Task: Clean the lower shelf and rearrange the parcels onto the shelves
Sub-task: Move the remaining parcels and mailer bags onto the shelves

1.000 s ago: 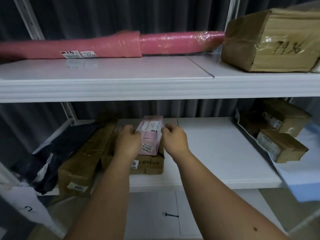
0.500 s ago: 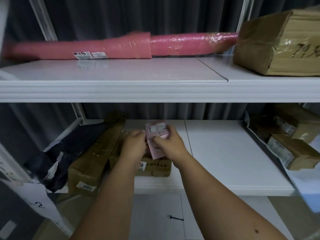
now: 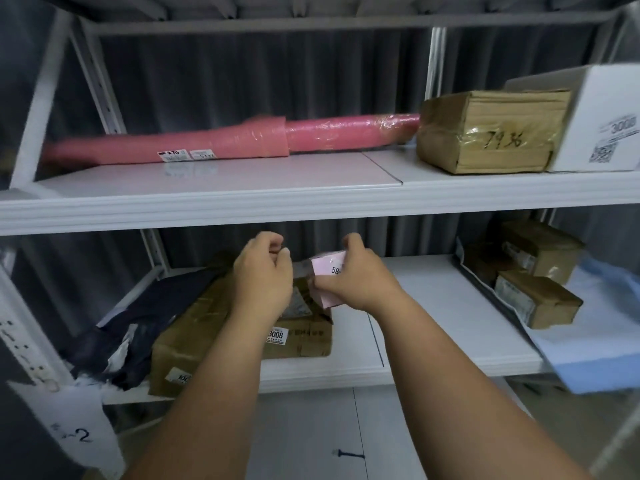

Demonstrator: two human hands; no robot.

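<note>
Currently your right hand grips the small pink parcel, fingers curled over its top edge and thumb under it, holding it in the air in front of the lower shelf, above the flat brown boxes. Your left hand is just beside the parcel, fingers curled inward; whether the fingertips touch it or hold anything cannot be told.

Lower shelf, left side: a long brown box lies next to a flat brown box with a "3008" sticker, and a dark plastic mailer lies crumpled at the far left, touching the long box. Lower shelf, right side: several small brown cartons sit stacked together, well apart from the left group, with bare white shelf between.

Upper shelf: a long pink wrapped roll lies along the back, its right end touching or just beside a taped brown box marked "7936". A white box with a "3008" label stands against that brown box on its right.
</note>
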